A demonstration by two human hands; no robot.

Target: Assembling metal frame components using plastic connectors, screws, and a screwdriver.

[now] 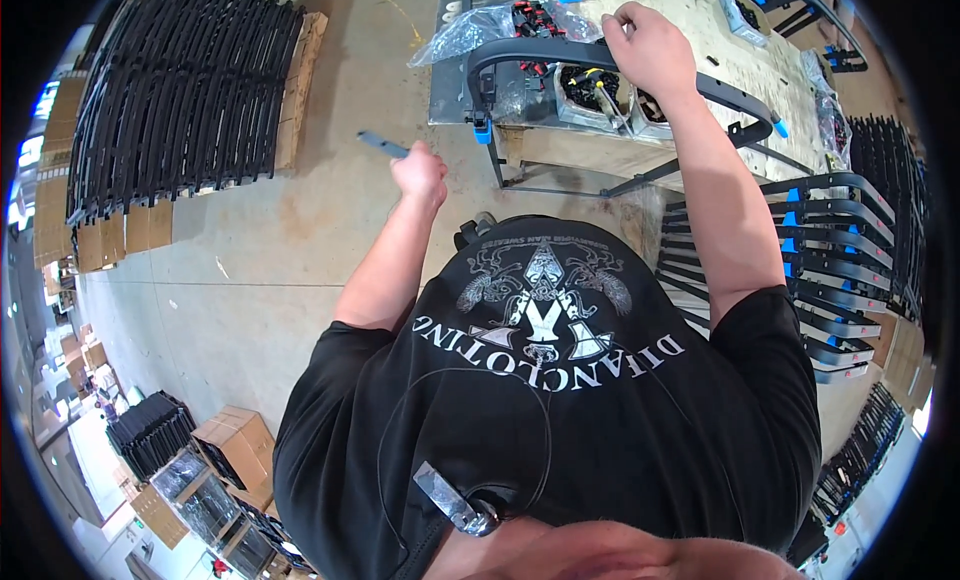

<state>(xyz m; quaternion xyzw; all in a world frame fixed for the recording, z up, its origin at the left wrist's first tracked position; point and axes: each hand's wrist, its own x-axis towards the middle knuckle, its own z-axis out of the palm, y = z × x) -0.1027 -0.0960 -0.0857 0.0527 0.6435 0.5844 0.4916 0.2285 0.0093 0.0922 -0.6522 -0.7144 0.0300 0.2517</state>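
My left hand is closed around a thin grey tool whose end sticks out to the left, held in the air over the concrete floor. My right hand rests fingers-down on a long curved black plastic part that lies across the wooden workbench. The part has a blue clip at its left end and another blue clip at its right end. Whether the right hand grips the part or only presses on it is unclear.
A clear bag of small parts and bins of wired connectors sit on the bench. Stacks of black curved parts stand on cardboard at far left and at right. Cardboard boxes lie lower left.
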